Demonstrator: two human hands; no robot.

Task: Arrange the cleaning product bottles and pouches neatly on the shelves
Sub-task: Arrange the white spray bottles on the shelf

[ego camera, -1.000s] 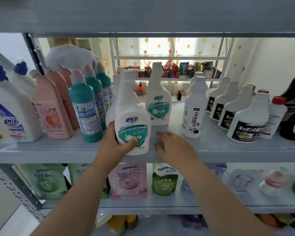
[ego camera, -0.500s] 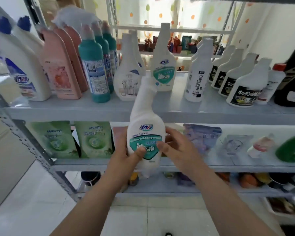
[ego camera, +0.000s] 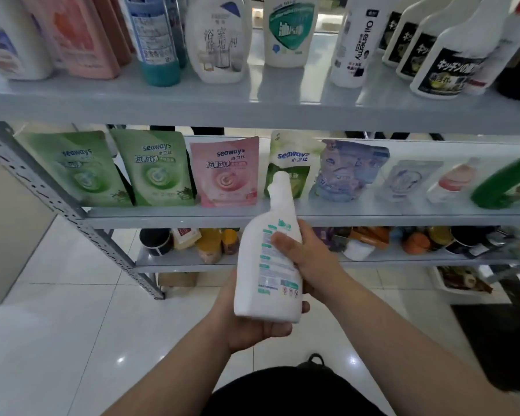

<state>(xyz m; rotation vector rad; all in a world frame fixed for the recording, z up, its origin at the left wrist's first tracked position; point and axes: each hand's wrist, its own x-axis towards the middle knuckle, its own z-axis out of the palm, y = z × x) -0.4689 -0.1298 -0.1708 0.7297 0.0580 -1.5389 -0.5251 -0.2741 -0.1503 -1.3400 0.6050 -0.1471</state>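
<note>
Left fingers curl under the bottle base, with the left hand cupping it. Right hand wraps the body, thumb across the back label. Bottle is off the shelves, near upright, neck up in front of the middle shelf front edge. Pouches stand in a row on that shelf. Other bottles line the upper shelf.

Bottles on upper shelf, pouches below
</note>
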